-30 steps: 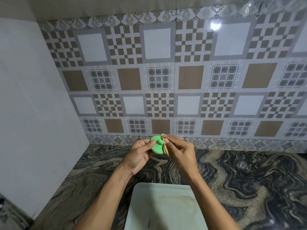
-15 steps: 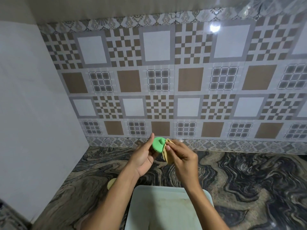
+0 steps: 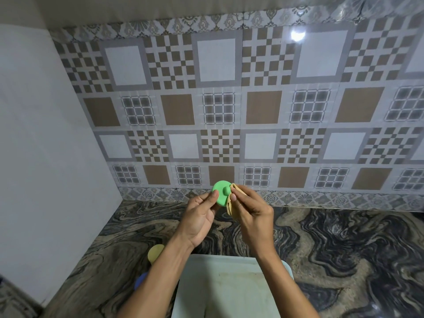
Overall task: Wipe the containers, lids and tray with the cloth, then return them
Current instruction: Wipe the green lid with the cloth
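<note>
A round green lid [image 3: 220, 193] with a small knob is held up in front of the tiled wall, pinched at its edge by my left hand [image 3: 200, 220]. My right hand [image 3: 252, 214] grips a folded tan cloth [image 3: 232, 205] and presses it against the lid's right side, thumb near the knob. Below my forearms a pale white tray [image 3: 229, 288] sits on the marbled counter, its surface stained. A yellow lid [image 3: 155, 252] and a blue one [image 3: 140, 280] peek out left of my left forearm, mostly hidden.
The dark marbled counter [image 3: 344, 249] stretches to the right. A plain white side wall [image 3: 46, 157] closes the left, and the patterned tiled backsplash [image 3: 252, 111] stands behind the hands.
The view has tilted down slightly, bringing the yellow and blue lids into sight. The green lid has turned in my left hand, its knob face now showing, with the cloth still against it.
</note>
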